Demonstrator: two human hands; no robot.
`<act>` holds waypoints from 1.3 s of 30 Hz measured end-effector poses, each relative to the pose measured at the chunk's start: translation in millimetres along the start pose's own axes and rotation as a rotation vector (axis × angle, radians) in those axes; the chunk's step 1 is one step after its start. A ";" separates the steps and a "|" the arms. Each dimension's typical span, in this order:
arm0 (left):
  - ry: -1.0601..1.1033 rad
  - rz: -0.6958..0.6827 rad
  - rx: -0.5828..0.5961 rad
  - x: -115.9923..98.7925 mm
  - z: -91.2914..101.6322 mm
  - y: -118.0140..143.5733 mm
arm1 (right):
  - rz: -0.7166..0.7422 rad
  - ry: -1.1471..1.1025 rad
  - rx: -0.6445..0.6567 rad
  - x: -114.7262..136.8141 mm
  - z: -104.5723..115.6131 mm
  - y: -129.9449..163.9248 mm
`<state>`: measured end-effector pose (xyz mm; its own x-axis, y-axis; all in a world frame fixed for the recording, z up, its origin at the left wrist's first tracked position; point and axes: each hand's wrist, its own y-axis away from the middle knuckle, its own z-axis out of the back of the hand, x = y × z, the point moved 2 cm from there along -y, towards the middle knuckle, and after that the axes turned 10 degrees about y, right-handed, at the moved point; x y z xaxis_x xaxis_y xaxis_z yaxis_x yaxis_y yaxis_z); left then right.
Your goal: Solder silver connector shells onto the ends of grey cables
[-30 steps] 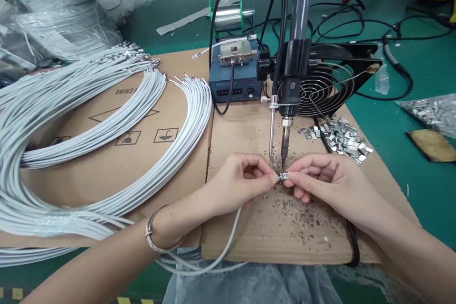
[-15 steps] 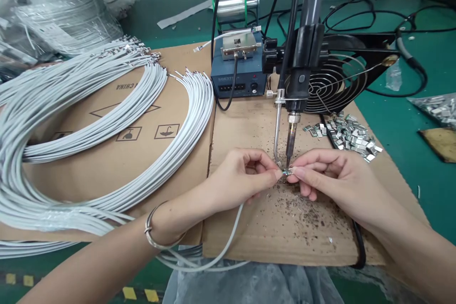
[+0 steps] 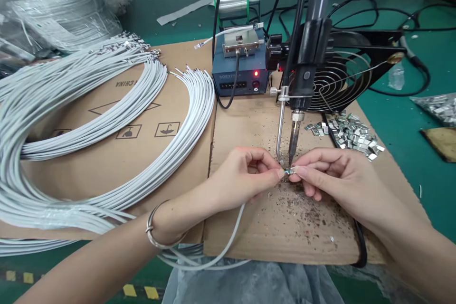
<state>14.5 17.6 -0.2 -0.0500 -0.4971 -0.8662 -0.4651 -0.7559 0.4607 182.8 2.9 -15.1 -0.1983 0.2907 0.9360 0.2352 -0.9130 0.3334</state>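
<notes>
The metal terminal (image 3: pixel 290 170) sits between your two hands, directly under the tip of the fixed soldering iron (image 3: pixel 294 145). Your right hand (image 3: pixel 329 175) pinches the terminal between thumb and forefinger. Your left hand (image 3: pixel 245 175) pinches the end of a white wire (image 3: pixel 233 235) against it; the wire trails back under your left wrist. Both hands rest on the scorched cardboard sheet (image 3: pixel 285 228). Beyond your right hand lies a heap of loose terminals (image 3: pixel 351 134) beside the fan (image 3: pixel 335 83). Beyond your left hand stands the blue control box (image 3: pixel 240 78), red lamp lit. Far left of your left hand lie bundled white wires (image 3: pixel 89 118).
</notes>
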 end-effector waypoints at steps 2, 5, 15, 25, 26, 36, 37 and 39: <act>0.003 0.001 -0.003 0.4 -0.1 -0.3 | -0.007 -0.001 -0.003 -0.2 0.1 -0.7; 0.007 0.000 -0.003 0.4 -0.7 -0.4 | -0.009 -0.002 -0.008 0.7 -0.1 -1.2; 0.025 0.001 -0.004 -1.1 -1.5 -0.2 | -0.014 -0.007 -0.025 2.7 -0.5 0.4; 0.012 0.003 0.004 -1.4 -1.8 1.4 | -0.017 0.020 -0.038 1.5 0.7 2.0; 0.009 0.007 0.005 -1.5 -1.9 1.3 | -0.016 0.018 -0.036 1.3 0.5 1.9; -0.022 0.013 0.022 3.1 -0.1 -0.6 | -0.046 0.073 -0.039 5.9 -2.2 1.3; -0.022 0.011 0.023 3.5 -0.1 -0.6 | -0.048 0.080 -0.045 5.6 -2.4 1.5; -0.020 0.011 0.023 3.7 -0.4 -0.7 | -0.048 0.088 -0.051 4.4 -3.0 2.0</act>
<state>14.9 16.1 -3.7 -0.0730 -0.4966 -0.8649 -0.4849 -0.7401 0.4659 179.5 1.5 -10.7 -0.2913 0.3100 0.9050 0.1749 -0.9128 0.3690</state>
